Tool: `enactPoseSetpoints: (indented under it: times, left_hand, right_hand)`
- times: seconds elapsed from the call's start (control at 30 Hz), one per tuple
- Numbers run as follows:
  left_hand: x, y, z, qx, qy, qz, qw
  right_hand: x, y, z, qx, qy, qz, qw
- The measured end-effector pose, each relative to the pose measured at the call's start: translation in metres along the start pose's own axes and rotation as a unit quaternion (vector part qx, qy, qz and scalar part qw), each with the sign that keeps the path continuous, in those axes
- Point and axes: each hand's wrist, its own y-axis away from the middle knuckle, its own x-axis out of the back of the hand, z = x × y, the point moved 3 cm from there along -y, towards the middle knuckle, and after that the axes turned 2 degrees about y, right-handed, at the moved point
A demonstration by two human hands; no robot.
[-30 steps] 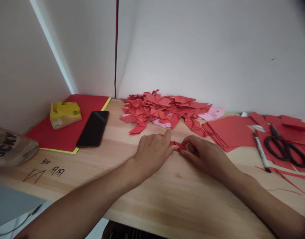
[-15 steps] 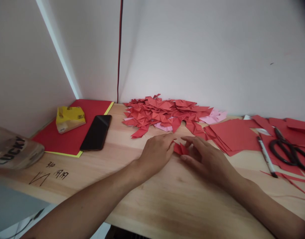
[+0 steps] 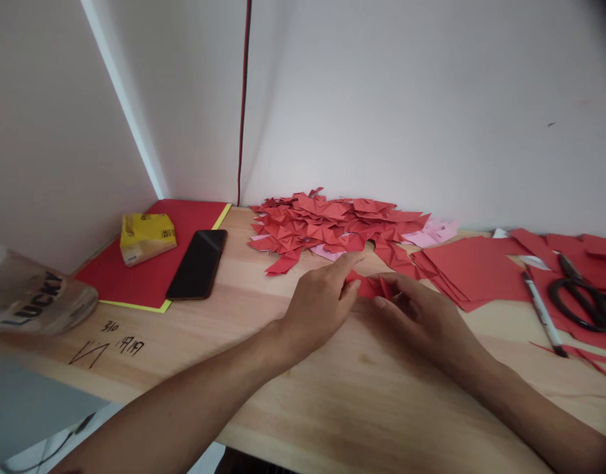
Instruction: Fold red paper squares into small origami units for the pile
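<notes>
Between my hands, low over the wooden table, is a folded piece of red paper (image 3: 367, 286). My left hand (image 3: 320, 303) pinches its left end, the thumb on the near side and the index finger stretched forward. At the other end my right hand (image 3: 414, 309) has the paper between thumb and fingers, where a small flap stands up. Part of the paper is covered by the fingers. Just beyond lies a heap of folded red paper pieces (image 3: 327, 220), with some pink paper (image 3: 439, 230) under its right side.
Flat red sheets (image 3: 481, 266), a white pen (image 3: 544, 316) and black-handled scissors (image 3: 582, 303) lie at right. On the left are a phone (image 3: 198, 263), a yellow packet (image 3: 147, 237) on a red sheet (image 3: 135, 283), and a "LUCKY" container (image 3: 46, 296). A wall (image 3: 406, 99) stands behind.
The view has swung slightly left. My right hand has moved away from the left, so more of the red paper shows between them. My left thumb now shows against the paper.
</notes>
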Motion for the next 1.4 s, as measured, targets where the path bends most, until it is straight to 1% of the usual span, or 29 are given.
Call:
enactPoseSetpoints:
  times: [0.07,0.17,0.23,0.3,0.4,0.5,0.57,0.6,0.67,0.77,0.87,1.0,1.13,1.23,1.3,1.4]
  left_hand:
    - [0.002,-0.001,0.001,0.012,0.015,0.018,1.000]
    - [0.005,-0.003,0.000,0.052,0.060,0.034,0.996]
    - [0.006,-0.004,-0.002,0.089,0.104,0.028,0.990]
    - [0.004,-0.006,-0.005,0.127,0.168,0.015,0.977]
    - [-0.001,-0.007,-0.010,0.178,0.277,-0.023,0.944]
    - [-0.007,-0.007,-0.012,0.213,0.378,-0.070,0.898]
    - [-0.009,-0.007,-0.012,0.223,0.431,-0.079,0.871]
    - [-0.009,-0.007,-0.012,0.226,0.448,-0.077,0.862]
    - [-0.008,-0.008,-0.013,0.228,0.462,-0.062,0.855]
    - [-0.006,-0.009,-0.014,0.238,0.477,-0.048,0.845]
    - [-0.007,-0.009,-0.016,0.254,0.502,-0.061,0.825]
    - [-0.010,-0.008,-0.015,0.265,0.536,-0.083,0.797]
    - [-0.012,-0.006,-0.012,0.279,0.561,-0.104,0.772]
    - [-0.015,-0.005,-0.011,0.299,0.567,-0.141,0.755]
    - [-0.017,-0.003,-0.012,0.300,0.562,-0.167,0.753]
    - [-0.018,-0.002,-0.012,0.288,0.556,-0.174,0.760]
  right_hand:
    - [0.000,0.001,0.002,-0.029,-0.042,-0.001,0.999]
    - [0.001,0.001,0.005,-0.060,-0.095,0.022,0.993]
    - [0.001,0.001,0.008,-0.074,-0.125,0.041,0.989]
    - [0.001,0.001,0.010,-0.081,-0.148,0.052,0.984]
    - [-0.002,0.002,0.014,-0.077,-0.168,0.055,0.981]
    - [-0.004,0.005,0.016,-0.069,-0.174,0.052,0.981]
    - [-0.004,0.007,0.017,-0.057,-0.173,0.052,0.982]
    - [-0.003,0.007,0.017,-0.045,-0.169,0.055,0.983]
    - [-0.001,0.007,0.014,-0.008,-0.156,0.055,0.986]
    - [0.002,0.005,0.008,0.069,-0.128,0.035,0.989]
    - [0.003,0.004,0.003,0.127,-0.079,0.029,0.988]
    - [0.006,0.006,0.001,0.175,-0.051,0.056,0.982]
    - [0.007,0.008,0.001,0.193,-0.052,0.059,0.978]
    - [0.008,0.008,0.001,0.192,-0.082,0.061,0.976]
    - [0.009,0.007,0.001,0.185,-0.105,0.065,0.975]
    - [0.008,0.006,0.001,0.153,-0.136,0.067,0.976]
